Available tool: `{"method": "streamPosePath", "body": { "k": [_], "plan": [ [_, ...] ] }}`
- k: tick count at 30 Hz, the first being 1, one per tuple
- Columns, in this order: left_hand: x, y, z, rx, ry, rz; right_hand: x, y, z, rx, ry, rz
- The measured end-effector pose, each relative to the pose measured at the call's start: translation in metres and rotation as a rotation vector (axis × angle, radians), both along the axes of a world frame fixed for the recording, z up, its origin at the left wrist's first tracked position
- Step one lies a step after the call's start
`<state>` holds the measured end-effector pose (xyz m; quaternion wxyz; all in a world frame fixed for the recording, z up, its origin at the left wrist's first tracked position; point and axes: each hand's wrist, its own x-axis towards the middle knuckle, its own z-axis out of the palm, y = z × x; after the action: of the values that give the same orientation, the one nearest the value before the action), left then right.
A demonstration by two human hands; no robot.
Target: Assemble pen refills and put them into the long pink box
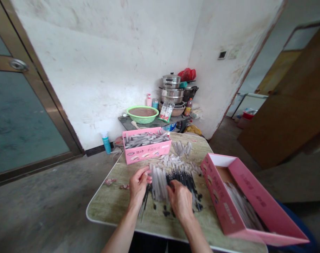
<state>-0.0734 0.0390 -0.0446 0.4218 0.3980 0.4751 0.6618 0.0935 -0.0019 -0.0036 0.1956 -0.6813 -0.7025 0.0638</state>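
Tubes (158,181) lie between the left hand (138,184) and right hand (181,199), both curled; whether either grasps any, I cannot tell. Handling them seems the present step, calling for a light pinch.

In front of me, a row of whitish, translucent tubes (158,181) lies flat on the table (107,202), side by side, their lengths pointing away from me. Just to their right I have thin black rods (187,178), loosely bunched. Small black pieces (165,213) lie scattered nearer me.
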Motion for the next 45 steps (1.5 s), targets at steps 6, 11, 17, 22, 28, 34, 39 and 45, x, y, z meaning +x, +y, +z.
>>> {"method": "streamPosePath", "body": {
  "k": [6, 11, 17, 22, 28, 34, 39, 45],
  "plan": [
    [-0.001, -0.006, 0.000, -0.013, -0.029, -0.028, -0.022, 0.018, -0.019, -0.064, -0.022, 0.006],
    [0.001, -0.006, -0.002, -0.043, -0.032, -0.029, -0.021, 0.016, -0.019, -0.098, 0.057, -0.001],
    [0.006, -0.008, 0.005, -0.063, -0.046, -0.059, -0.013, 0.014, -0.014, -0.076, 0.368, -0.032],
    [0.012, -0.019, 0.027, -0.131, -0.107, -0.239, 0.008, -0.009, -0.002, -0.177, 0.800, 0.104],
    [0.030, -0.033, 0.049, -0.115, -0.185, -0.512, 0.014, -0.040, -0.003, -0.547, 1.605, 0.256],
    [0.038, -0.045, 0.059, -0.160, -0.255, -0.667, -0.001, -0.047, -0.011, -0.487, 1.820, 0.277],
    [0.040, -0.049, 0.058, -0.157, -0.293, -0.614, -0.005, -0.053, -0.006, -0.555, 1.886, 0.264],
    [0.043, -0.048, 0.054, -0.129, -0.286, -0.534, -0.009, -0.053, -0.003, -0.439, 1.669, 0.303]
  ]
}}
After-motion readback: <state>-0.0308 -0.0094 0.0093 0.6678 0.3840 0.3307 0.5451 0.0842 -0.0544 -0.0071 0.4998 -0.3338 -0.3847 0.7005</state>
